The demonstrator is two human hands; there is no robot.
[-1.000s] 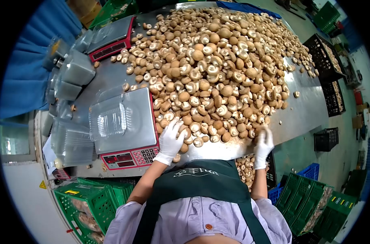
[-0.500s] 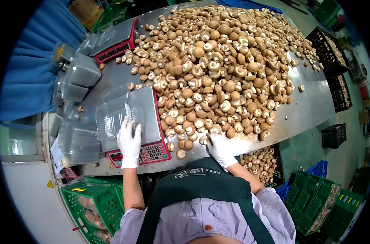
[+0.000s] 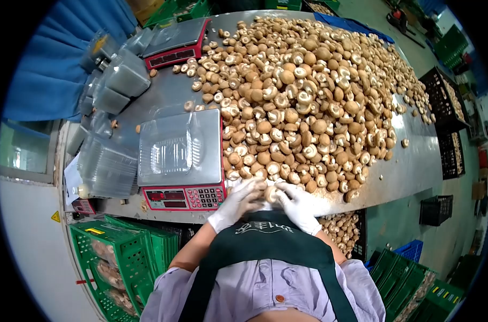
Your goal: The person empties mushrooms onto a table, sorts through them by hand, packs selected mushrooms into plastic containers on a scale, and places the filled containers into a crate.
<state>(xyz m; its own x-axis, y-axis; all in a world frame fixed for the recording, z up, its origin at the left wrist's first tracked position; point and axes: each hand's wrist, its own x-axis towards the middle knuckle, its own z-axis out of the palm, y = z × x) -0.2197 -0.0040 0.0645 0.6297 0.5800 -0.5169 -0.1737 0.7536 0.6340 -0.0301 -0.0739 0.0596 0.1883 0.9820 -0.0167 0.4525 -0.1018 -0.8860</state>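
Bright, glare on table (image 3: 416, 153), fisheye-curved edges

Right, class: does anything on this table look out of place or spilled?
Slightly: one mushroom lies alone on the table, right of the pile, while most are heaped together. Nothing looks clearly damaged.

Thin white gloves (image 3: 228, 216) cover left hand (image 3: 237, 204) and right hand (image 3: 297, 206); behind them, a dark green cloth apron (image 3: 271, 247) with white lettering (image 3: 265, 228) overlies a pale lilac shirt (image 3: 252, 279) with a round orange-brown button (image 3: 279, 298).
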